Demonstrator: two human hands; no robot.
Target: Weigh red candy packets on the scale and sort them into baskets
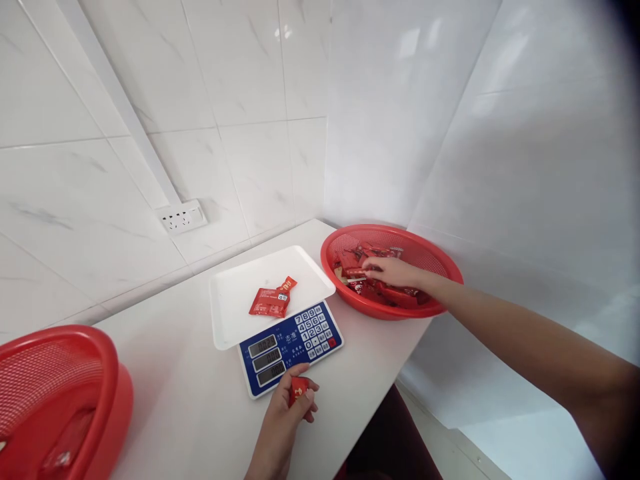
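My left hand (287,410) rests on the white counter just in front of the scale, fingers closed round a small red packet (299,389). My right hand (393,271) reaches into the red basket (430,308) at the right and lies on the heap of red packets (380,283) inside, fingers curled on them. The blue-and-white scale (293,343) stands between the two hands. Its white tray (235,300) carries two or three red packets (273,300).
A second red basket (100,393) sits at the near left edge of the counter with red packets inside. A wall socket (181,217) is on the tiled wall behind. The counter (190,400) ends in a drop at the right of the scale.
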